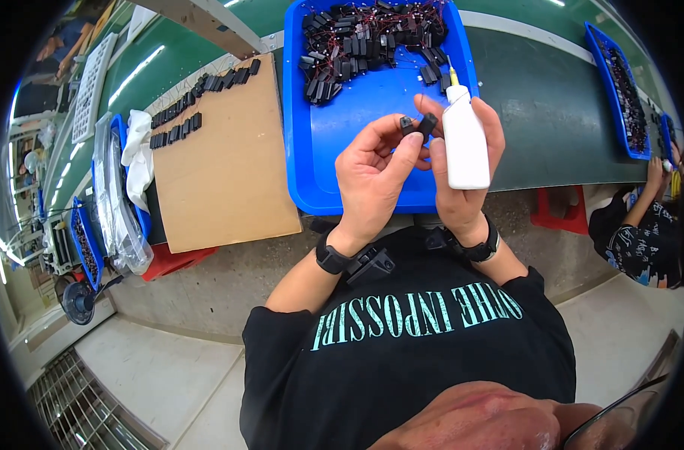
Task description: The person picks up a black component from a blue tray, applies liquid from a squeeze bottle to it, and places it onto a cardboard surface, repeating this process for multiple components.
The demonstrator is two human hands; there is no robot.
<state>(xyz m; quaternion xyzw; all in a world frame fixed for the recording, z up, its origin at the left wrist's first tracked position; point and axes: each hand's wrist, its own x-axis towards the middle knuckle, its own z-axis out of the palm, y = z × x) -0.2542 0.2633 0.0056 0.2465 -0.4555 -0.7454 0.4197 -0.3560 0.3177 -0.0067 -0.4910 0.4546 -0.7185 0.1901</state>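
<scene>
Over the near part of a blue tray (304, 161), my left hand (372, 169) is closed, pinching small black plastic pieces (427, 124) between thumb and fingers. One black end (406, 123) shows at the index fingertip; whether it is a separate piece I cannot tell. My right hand (462, 199) grips a white needle-tip squeeze bottle (467, 146), upright against the palm with its tip pointing away from me. The right fingertips come close to the black pieces; contact is unclear. Many black rectangular parts with thin red wires (372, 41) lie heaped in the tray's far half.
Left of the tray, a cardboard sheet (229, 180) carries rows of black parts (177, 131). Beyond it are a white cloth (138, 157) and clear plastic bags (117, 210). Another blue tray (619, 97) stands far right, near a co-worker's arm (646, 196). A metal post (207, 26) rises behind the cardboard.
</scene>
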